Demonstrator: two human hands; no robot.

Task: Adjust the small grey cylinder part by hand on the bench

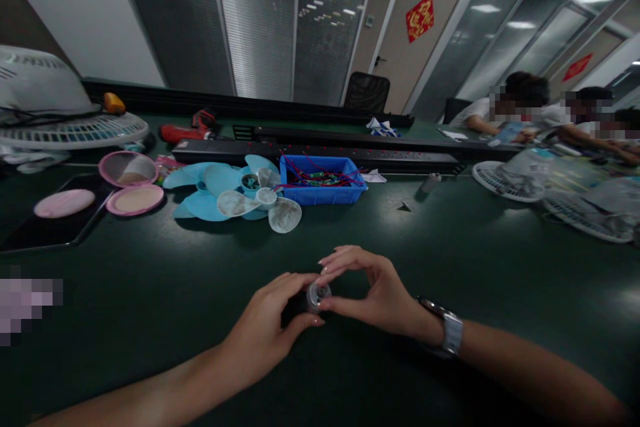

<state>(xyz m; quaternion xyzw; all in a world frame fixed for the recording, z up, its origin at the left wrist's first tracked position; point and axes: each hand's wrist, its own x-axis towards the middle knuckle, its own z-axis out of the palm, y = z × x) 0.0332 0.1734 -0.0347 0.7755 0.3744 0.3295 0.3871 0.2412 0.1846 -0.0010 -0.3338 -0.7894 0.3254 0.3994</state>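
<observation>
Between my two hands, just above or on the dark green table [480,267], is a small grey cylindrical part [319,296] with a round, shiny end facing up. My left hand [274,310] grips its side, fingers behind and thumb in front. From the right, my right hand [383,290] pinches around the top, thumb and fingertips touching it; a watch is on that wrist. The exact kind of part is too small to make out. Farther forward lies a blue bin [325,196] holding red wires and small green boards.
Light-blue fan blades [200,207] lie left of the bin. Farther left are pink round pieces [135,200], a dark tablet-like slab [55,230], a red power drill [185,130] and a fan cage [75,130]. A grey cylinder [431,182] stands right. Co-workers sit at far right.
</observation>
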